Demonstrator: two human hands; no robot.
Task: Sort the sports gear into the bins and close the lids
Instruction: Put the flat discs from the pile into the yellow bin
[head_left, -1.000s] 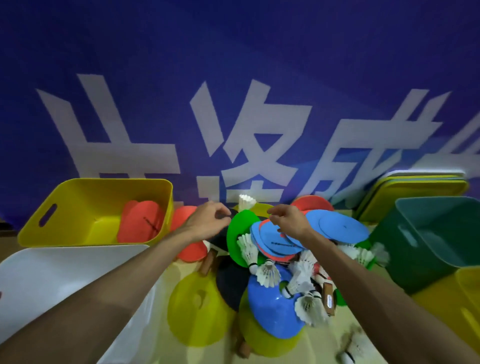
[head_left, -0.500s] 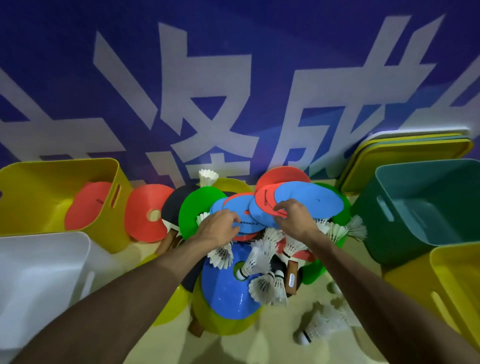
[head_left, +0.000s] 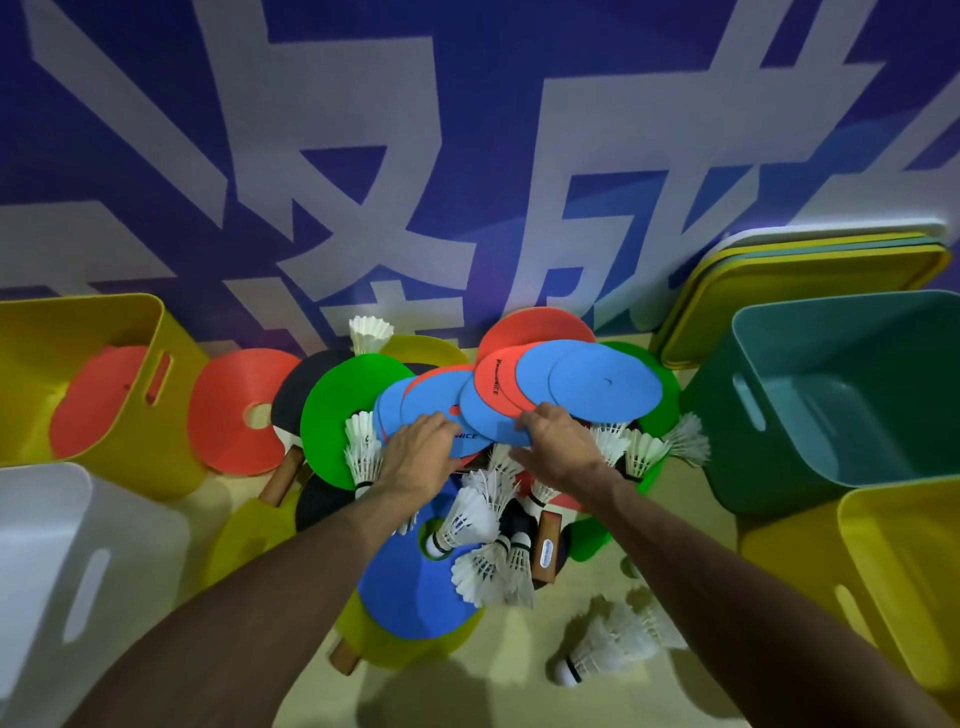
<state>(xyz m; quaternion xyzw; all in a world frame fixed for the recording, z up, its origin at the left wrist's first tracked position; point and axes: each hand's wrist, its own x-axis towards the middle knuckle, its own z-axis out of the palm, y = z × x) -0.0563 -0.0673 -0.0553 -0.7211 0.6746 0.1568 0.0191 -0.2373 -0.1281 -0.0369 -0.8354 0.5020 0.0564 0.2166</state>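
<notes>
Beige floor (head_left: 582, 706) meets a blue wall banner (head_left: 156, 156) (big white characters). A white bin (head_left: 47, 545) and a yellow bin (head_left: 31, 332) stand at the left. At the middle pile, the left hand (head_left: 415, 460) lies knuckles-up, fingers bent onto the blue discs (head_left: 483, 415). The right hand (head_left: 558, 449) sits just beside it, fingertips on their rim. Whether either grips cannot be told. A teal bin (head_left: 779, 332) stands at the right.
</notes>
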